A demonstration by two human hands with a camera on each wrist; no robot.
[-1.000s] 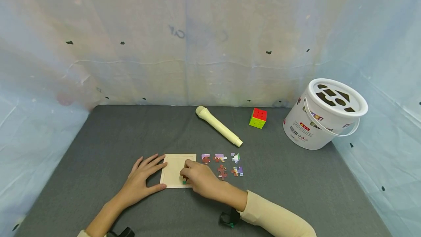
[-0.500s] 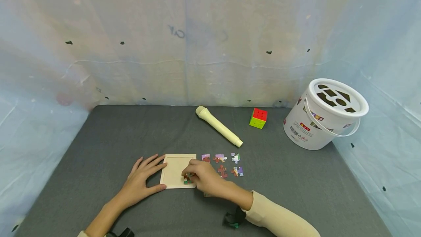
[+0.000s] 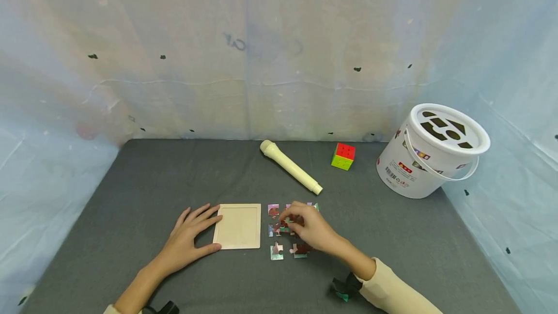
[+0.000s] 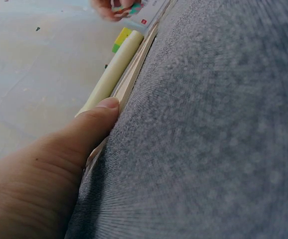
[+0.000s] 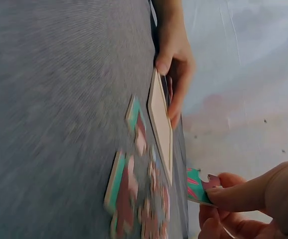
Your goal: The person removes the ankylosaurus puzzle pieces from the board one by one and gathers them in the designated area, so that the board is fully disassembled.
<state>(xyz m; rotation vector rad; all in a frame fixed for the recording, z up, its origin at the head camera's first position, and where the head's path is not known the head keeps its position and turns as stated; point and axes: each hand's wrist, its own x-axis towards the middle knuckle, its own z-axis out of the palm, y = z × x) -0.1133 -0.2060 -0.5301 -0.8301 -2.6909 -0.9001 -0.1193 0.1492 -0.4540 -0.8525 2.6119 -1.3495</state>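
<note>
A square wooden puzzle tray [image 3: 237,227] lies flat on the dark cloth, its bare inside showing in the head view. My left hand [image 3: 189,236] rests at its left side, fingers spread and straight, with the fingertips and thumb touching the rim. In the left wrist view the thumb [image 4: 96,122] presses the tray's edge. To the right of the tray my right hand [image 3: 314,229] is raised over the loose pieces. Between thumb and fingers it pinches a green and brown jigsaw piece [image 5: 196,188]. Several loose jigsaw pieces [image 3: 276,251] lie beneath, partly covered by that hand.
Behind the pieces lies a pale yellow microphone-shaped stick [image 3: 292,167]. A red and green puzzle cube [image 3: 343,156] sits near the table's back edge. On the right stands a white bucket [image 3: 405,168] with shape holes in its lid. Plastic sheeting [image 3: 279,62] hangs behind.
My right hand has lifted the jigsaw piece off the tray and carried it rightward over the loose pieces. The left hand has stayed at the tray's rim.
</note>
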